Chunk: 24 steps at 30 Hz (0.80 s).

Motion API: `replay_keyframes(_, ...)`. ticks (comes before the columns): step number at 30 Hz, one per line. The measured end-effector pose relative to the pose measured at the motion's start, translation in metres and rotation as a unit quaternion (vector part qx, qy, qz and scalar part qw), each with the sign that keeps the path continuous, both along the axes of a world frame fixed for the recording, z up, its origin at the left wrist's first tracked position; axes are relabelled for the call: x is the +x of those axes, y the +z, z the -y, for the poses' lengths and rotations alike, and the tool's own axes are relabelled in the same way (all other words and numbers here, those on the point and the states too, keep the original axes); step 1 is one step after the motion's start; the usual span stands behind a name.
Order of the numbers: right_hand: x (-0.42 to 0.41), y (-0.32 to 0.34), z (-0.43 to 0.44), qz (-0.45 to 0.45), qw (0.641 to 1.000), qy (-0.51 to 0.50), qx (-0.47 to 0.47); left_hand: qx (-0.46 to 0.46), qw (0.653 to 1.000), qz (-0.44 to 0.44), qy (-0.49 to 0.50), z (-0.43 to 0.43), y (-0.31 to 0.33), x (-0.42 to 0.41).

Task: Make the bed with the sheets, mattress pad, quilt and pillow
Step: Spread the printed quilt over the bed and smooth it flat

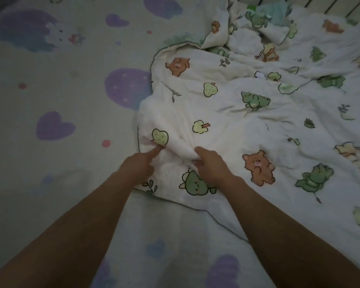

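Near, on the heart-print sheet [60, 100], a left hand [138, 166] pinches the quilt [247, 121] at its near-left corner; the right hand [211, 165] curls round a bunched fold. Seemingly soft and light, it sprawls rumpled toward the far right; corners look the best hold.

A crumpled teal cloth [277, 12] lies near a white slatted rail [320, 5].

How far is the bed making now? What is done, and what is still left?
Done: the heart-print sheet lies fairly flat over the bed. In hand: the left hand and right hand hold a bunched fold of the animal-print quilt. Left: it lies crumpled on the right and needs spreading; no pillow is clearly visible.
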State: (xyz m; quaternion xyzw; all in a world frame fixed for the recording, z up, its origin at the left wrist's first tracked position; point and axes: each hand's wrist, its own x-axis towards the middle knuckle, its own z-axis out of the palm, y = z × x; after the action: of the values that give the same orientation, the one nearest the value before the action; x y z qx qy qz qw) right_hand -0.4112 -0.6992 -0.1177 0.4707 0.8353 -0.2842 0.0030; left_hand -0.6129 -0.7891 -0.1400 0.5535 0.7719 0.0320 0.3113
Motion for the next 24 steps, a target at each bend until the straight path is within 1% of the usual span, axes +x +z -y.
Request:
replay_keyframes(3,0.000,0.016,0.033,-0.013,0.998,0.026,-0.048,-0.023,0.999,-0.020,-0.018,0.048,0.021,-0.010)
replay_keyframes(7,-0.002,0.039,0.083,0.007,0.991,0.072,-0.110,-0.094,0.993,-0.051,-0.041,0.122,0.058,-0.023)
replay_keyframes(11,-0.001,0.047,0.137,0.020,0.976,0.130,-0.171,-0.169,0.983,-0.064,-0.031,0.190,0.077,-0.025)
replay_keyframes(13,-0.001,0.044,0.167,0.027,0.966,0.161,-0.202,-0.195,0.979,-0.061,-0.020,0.229,0.075,-0.023)
replay_keyframes(16,0.001,0.036,0.207,0.038,0.951,0.209,-0.225,-0.216,0.974,-0.066,-0.016,0.282,0.065,-0.014)
replay_keyframes(18,0.005,0.028,0.240,0.052,0.940,0.233,-0.245,-0.252,0.965,-0.070,-0.014,0.322,0.055,-0.003)
replay_keyframes(22,0.018,0.003,0.292,0.088,0.921,0.279,-0.259,-0.311,0.948,-0.062,0.013,0.386,0.034,0.023)
replay_keyframes(24,0.024,-0.009,0.308,0.104,0.918,0.280,-0.261,-0.350,0.936,-0.037,0.012,0.408,0.028,0.039)
